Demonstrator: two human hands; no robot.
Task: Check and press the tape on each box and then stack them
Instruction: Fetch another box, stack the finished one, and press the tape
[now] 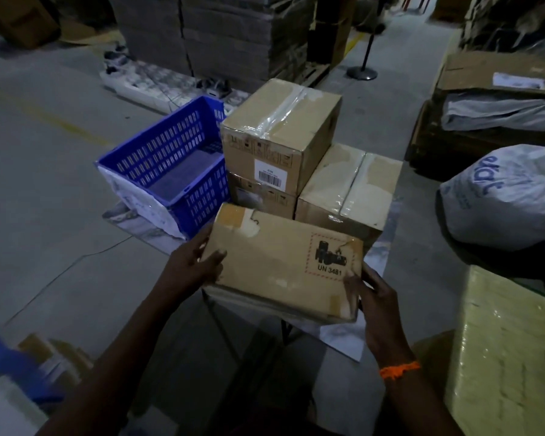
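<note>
I hold a flat brown cardboard box point(277, 262) with a red-dashed "UN 3481" battery label, tilted in the air in front of me. My left hand point(192, 265) grips its left end and my right hand point(370, 297), with an orange wristband, grips its right end. Behind it stands a stack of two taped boxes, the top box point(277, 133) carrying clear tape and a barcode label, the lower box point(265, 199) partly hidden. To their right sits a third taped box point(350, 187).
A blue slotted plastic crate point(170, 165) stands left of the boxes. A grey printed sack point(504, 196) lies at the right, a yellow wrapped package point(501, 357) at the near right. Cardboard stacks on a pallet point(221, 36) stand behind. A black post base point(361, 72) is farther back.
</note>
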